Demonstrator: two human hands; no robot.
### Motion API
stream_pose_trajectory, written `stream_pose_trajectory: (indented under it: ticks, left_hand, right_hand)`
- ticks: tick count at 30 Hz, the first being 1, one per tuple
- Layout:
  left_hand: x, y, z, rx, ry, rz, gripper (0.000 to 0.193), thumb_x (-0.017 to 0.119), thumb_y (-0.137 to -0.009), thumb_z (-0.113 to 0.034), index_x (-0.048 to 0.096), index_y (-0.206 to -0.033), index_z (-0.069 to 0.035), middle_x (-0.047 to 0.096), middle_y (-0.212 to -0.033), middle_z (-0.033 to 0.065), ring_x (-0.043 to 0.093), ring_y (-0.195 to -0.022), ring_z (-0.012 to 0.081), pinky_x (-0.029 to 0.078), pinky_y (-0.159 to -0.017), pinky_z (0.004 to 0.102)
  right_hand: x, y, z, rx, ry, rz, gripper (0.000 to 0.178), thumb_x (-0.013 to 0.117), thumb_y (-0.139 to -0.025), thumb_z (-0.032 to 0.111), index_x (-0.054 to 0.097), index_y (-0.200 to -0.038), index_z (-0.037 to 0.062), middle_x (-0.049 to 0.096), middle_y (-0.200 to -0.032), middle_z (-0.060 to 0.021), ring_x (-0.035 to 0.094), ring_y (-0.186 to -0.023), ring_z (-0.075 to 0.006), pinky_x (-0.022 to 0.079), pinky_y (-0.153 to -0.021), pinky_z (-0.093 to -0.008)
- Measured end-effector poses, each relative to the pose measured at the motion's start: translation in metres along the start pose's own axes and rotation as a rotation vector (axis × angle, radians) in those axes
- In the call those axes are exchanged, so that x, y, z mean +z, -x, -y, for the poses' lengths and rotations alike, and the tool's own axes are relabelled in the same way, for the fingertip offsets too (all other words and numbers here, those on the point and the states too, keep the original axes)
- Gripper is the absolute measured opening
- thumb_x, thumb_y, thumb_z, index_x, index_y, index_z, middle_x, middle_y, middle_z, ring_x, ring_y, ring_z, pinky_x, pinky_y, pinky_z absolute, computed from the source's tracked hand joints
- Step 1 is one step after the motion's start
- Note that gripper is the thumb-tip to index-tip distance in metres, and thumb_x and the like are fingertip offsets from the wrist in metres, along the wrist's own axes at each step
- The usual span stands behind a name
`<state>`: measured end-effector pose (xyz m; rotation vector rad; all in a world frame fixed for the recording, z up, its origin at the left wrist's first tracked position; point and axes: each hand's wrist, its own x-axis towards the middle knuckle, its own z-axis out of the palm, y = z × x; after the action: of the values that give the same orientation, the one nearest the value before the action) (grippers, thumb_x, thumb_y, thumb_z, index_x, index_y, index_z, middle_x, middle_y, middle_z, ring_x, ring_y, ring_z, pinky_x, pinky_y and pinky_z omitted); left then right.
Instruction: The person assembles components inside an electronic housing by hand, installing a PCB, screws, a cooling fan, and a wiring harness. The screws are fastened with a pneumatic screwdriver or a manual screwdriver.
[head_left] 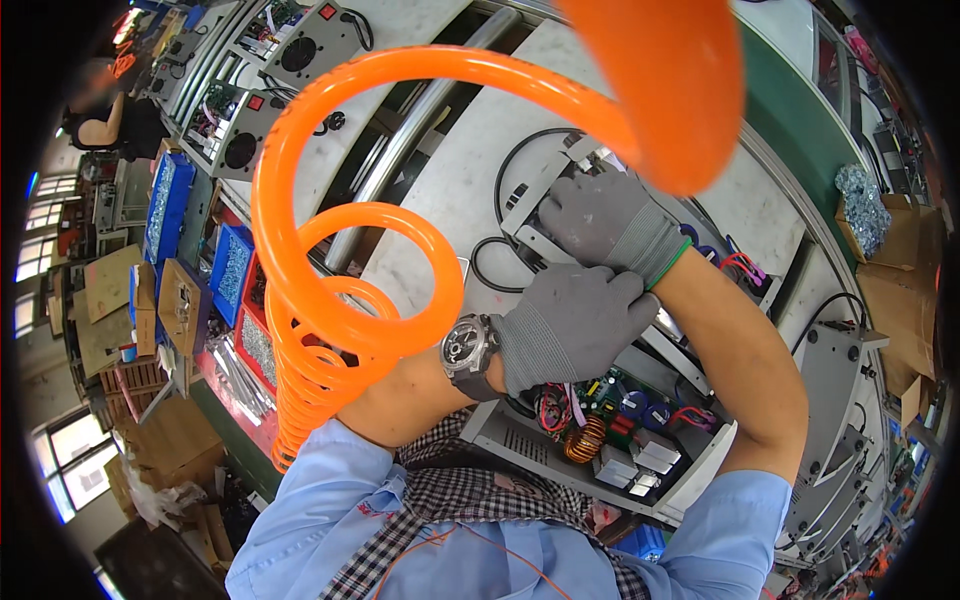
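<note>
Marbled tabletop, gloved left hand touching green cuff of right hand, latter at metal frame, both grips unclear, orange coiled hose alongside.

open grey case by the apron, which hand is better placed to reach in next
Probably the left hand: it looks nearer the open grey case and its copper coil; the right hand is farther, at a grey frame.

An orange coiled hose hangs across the view. On the left, a blue bin holds small parts; near the lower left is a cardboard box, beside a window. A co-worker is at upper left.
</note>
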<state>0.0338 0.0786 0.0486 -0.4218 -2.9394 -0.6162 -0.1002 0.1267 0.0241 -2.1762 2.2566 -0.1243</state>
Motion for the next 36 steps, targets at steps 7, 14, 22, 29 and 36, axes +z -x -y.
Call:
stream_pose_trajectory:
  ticks: [7,14,22,29,36]
  left_hand:
    - [-0.003,0.003,0.002,0.012,0.003,-0.029,0.030,0.064,-0.071,-0.016,0.060,-0.101,-0.013,0.053,-0.078,0.0016,0.062,-0.069,0.0177,0.050,-0.053,0.0325]
    - [-0.001,-0.001,0.001,0.020,-0.002,0.014,0.030,0.064,-0.071,-0.016,0.060,-0.101,-0.013,0.054,-0.079,0.0013,0.062,-0.069,0.0176,0.050,-0.054,0.0323]
    - [-0.003,0.000,0.003,0.002,-0.007,-0.013,0.032,0.066,-0.069,-0.015,0.061,-0.101,-0.012,0.054,-0.079,0.0015,0.062,-0.070,0.0178,0.050,-0.055,0.0323]
    - [-0.004,0.000,0.004,0.006,0.021,-0.010,0.033,0.067,-0.069,-0.015,0.061,-0.102,-0.012,0.055,-0.080,0.0021,0.062,-0.071,0.0191,0.050,-0.054,0.0331]
    - [-0.003,0.002,0.005,-0.017,0.005,0.033,0.033,0.068,-0.069,-0.017,0.060,-0.100,-0.013,0.055,-0.080,0.0025,0.062,-0.071,0.0194,0.049,-0.054,0.0343]
  right_hand:
    - [0.006,-0.003,0.003,0.059,-0.036,-0.051,0.015,0.059,-0.083,0.020,0.062,-0.085,0.0056,0.061,-0.078,-0.0099,0.065,-0.072,-0.0248,0.052,-0.060,-0.0400]
    - [0.021,-0.002,-0.008,-0.040,-0.097,-0.113,0.013,0.056,-0.083,0.019,0.063,-0.089,0.0093,0.062,-0.081,-0.0092,0.069,-0.074,-0.0239,0.054,-0.058,-0.0388]
    - [0.010,-0.006,-0.006,-0.105,0.031,0.017,0.016,0.054,-0.086,0.019,0.065,-0.091,0.0090,0.063,-0.084,-0.0103,0.069,-0.078,-0.0247,0.055,-0.061,-0.0390]
    - [0.012,-0.008,-0.007,-0.033,0.015,0.104,0.018,0.052,-0.088,0.019,0.066,-0.091,0.0090,0.063,-0.087,-0.0111,0.069,-0.080,-0.0256,0.055,-0.062,-0.0404]
    - [0.014,-0.005,-0.001,-0.050,0.097,-0.063,0.011,0.058,-0.082,0.018,0.061,-0.082,0.0080,0.059,-0.075,-0.0067,0.065,-0.070,-0.0209,0.051,-0.057,-0.0381]
